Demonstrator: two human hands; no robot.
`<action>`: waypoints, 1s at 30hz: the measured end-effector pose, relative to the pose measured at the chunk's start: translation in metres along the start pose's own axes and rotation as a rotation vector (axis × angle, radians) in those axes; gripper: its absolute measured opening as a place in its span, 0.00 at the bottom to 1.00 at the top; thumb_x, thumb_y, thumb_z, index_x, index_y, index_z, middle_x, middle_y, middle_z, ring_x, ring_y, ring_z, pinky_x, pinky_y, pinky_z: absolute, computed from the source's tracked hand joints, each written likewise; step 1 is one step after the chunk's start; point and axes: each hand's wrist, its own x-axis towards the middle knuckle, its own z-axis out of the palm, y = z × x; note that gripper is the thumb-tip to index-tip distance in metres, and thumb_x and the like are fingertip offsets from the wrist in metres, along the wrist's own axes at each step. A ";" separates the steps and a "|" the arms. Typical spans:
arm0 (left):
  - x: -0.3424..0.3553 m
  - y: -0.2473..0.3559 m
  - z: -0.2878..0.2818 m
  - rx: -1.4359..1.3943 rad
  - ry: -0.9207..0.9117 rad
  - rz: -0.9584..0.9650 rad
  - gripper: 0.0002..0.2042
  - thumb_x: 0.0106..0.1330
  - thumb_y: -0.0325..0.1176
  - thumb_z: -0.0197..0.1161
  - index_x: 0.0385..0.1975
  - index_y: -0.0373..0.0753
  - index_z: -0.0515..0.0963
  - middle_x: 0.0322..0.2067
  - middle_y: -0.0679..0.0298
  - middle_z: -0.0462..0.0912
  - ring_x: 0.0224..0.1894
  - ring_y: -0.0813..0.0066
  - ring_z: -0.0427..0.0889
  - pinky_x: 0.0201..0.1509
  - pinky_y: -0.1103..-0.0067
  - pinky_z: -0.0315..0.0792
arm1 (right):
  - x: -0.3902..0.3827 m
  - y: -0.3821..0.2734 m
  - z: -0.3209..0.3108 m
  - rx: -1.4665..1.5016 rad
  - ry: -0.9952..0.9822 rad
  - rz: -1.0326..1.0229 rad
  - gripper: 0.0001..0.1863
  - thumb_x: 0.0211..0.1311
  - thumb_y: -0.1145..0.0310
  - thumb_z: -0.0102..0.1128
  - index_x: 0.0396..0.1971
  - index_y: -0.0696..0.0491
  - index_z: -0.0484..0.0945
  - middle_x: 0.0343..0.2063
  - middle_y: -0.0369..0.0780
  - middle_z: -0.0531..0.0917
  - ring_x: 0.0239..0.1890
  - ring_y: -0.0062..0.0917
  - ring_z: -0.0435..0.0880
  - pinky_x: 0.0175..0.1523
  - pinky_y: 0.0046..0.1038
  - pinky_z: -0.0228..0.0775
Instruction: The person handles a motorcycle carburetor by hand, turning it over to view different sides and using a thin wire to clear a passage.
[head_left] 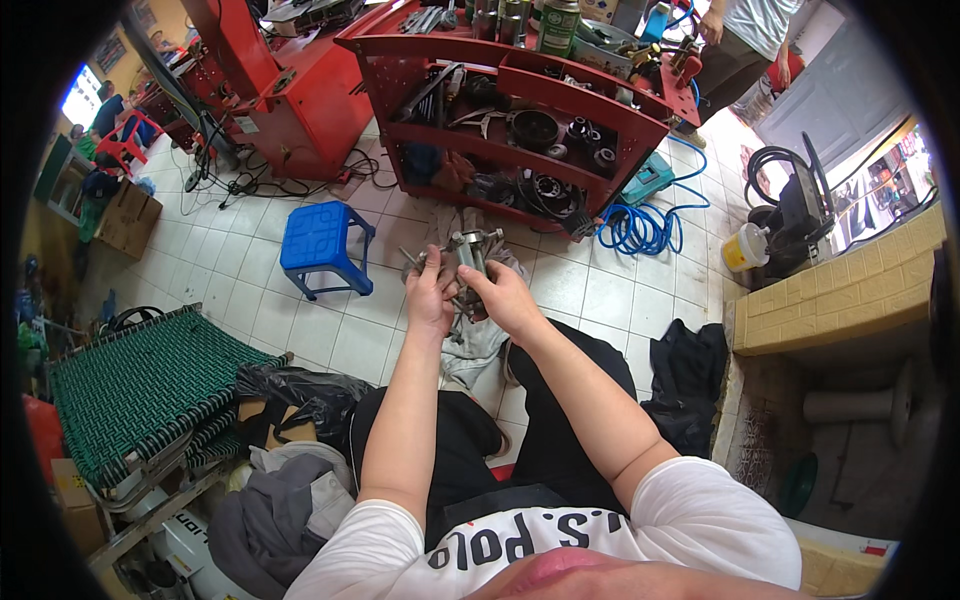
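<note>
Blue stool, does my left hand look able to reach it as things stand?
Probably, perhaps with a lean: white tiles show between the left hand and the blue stool, though that hand is occupied with the metal part.

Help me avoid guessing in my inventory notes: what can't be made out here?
- Head view: some of the metal device, hidden behind the left hand and right hand.
- Head view: head of the person at upper right, cut off by the top edge.
- Head view: small items on the red cart, too small and shadowed to identify.
</note>
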 end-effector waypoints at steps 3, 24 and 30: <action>0.002 -0.001 -0.003 -0.008 0.082 -0.028 0.14 0.74 0.46 0.69 0.42 0.43 0.77 0.25 0.78 0.69 0.19 0.92 0.58 0.19 0.85 0.49 | -0.001 0.000 0.001 -0.027 -0.009 -0.017 0.25 0.72 0.48 0.65 0.45 0.59 0.80 0.32 0.37 0.84 0.30 0.18 0.81 0.29 0.24 0.76; 0.007 -0.003 -0.014 -0.141 0.132 -0.141 0.10 0.77 0.38 0.56 0.50 0.45 0.80 0.34 0.71 0.83 0.21 0.84 0.65 0.21 0.84 0.55 | 0.003 0.004 -0.002 0.029 -0.004 -0.050 0.25 0.73 0.48 0.65 0.44 0.59 0.80 0.31 0.37 0.83 0.29 0.17 0.81 0.29 0.25 0.76; 0.009 0.000 -0.024 -0.363 0.048 -0.168 0.13 0.77 0.39 0.52 0.52 0.45 0.80 0.37 0.73 0.85 0.22 0.82 0.66 0.22 0.83 0.56 | 0.003 0.004 0.000 0.042 0.037 -0.074 0.28 0.69 0.47 0.67 0.42 0.63 0.80 0.26 0.39 0.83 0.23 0.19 0.81 0.25 0.25 0.74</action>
